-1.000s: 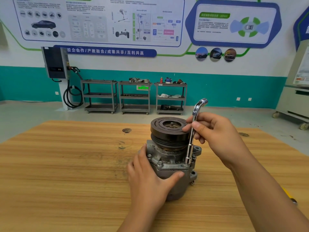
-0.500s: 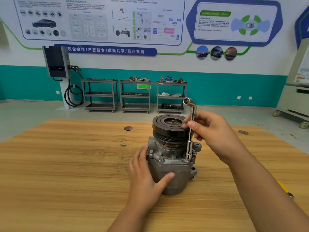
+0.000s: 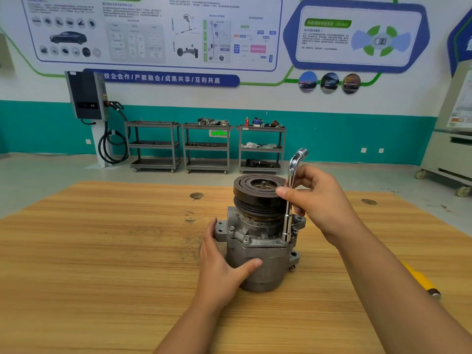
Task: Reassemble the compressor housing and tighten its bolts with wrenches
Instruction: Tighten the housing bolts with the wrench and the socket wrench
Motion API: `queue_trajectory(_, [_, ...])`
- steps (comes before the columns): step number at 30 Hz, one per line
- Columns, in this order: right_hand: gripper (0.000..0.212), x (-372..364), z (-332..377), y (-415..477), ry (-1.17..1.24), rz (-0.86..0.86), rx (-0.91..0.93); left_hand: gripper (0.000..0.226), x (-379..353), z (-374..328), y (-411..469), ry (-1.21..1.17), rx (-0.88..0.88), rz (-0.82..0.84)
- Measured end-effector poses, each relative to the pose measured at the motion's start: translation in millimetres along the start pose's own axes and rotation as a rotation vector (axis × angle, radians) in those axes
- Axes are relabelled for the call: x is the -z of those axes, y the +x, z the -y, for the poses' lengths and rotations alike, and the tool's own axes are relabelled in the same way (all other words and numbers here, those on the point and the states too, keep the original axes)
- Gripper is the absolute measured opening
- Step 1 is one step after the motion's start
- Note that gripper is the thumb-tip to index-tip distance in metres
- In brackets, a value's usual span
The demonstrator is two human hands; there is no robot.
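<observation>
Wrench (image 3: 288,223) elbow back round to the right, right hand (image 3: 319,198) pinching its shaft, left hand (image 3: 219,267) clasping compressor housing (image 3: 272,273)

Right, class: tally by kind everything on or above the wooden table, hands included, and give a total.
hands: 2 (left hand, right hand)
compressor: 1
L-shaped socket wrench: 1
yellow-handled tool: 1
Total: 5

Right hand (image 3: 319,200) holds wrench (image 3: 291,198) upright on compressor (image 3: 258,241) (left hand (image 3: 222,267) gripping).
</observation>
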State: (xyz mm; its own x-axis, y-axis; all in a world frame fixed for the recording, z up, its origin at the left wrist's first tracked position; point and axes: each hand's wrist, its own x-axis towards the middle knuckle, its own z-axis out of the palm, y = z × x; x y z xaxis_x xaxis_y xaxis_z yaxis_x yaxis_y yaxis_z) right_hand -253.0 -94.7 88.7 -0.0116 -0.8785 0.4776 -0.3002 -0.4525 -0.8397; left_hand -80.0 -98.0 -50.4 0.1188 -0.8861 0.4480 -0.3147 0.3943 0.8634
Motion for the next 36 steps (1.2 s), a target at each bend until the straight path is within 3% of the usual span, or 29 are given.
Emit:
queue_trajectory(6, [0.024, 14.0, 8.3, -2.8, 0.130, 0.121, 0.037, 0.106, 1.6, -2.3, -0.7, -0.009, 0.009, 0.007])
queue_trajectory(22, [0.016, 4.4, 2.4, -0.6, 0.011, -0.002, 0.085, 0.107, 2.5, -3.5, -0.3, -0.004, 0.036, -0.012])
queue_trajectory(24, [0.018, 3.5, 1.4, -0.4, 0.113, 0.003, 0.072, 0.108, 2.7, -3.5, -0.2, -0.003, 0.042, -0.010])
queue_trajectory(29, [0.022, 2.7, 8.3, 4.3, 0.677, 0.092, 0.007, 0.108, 2.6, -2.0, 0.3, 0.004, 0.049, -0.007])
queue_trajectory(36, [0.014, -10.7, 6.2, 7.7, 0.583, 0.007, 0.109, 0.136, 3.8, 0.9, 6.8, 0.039, 0.102, 0.039])
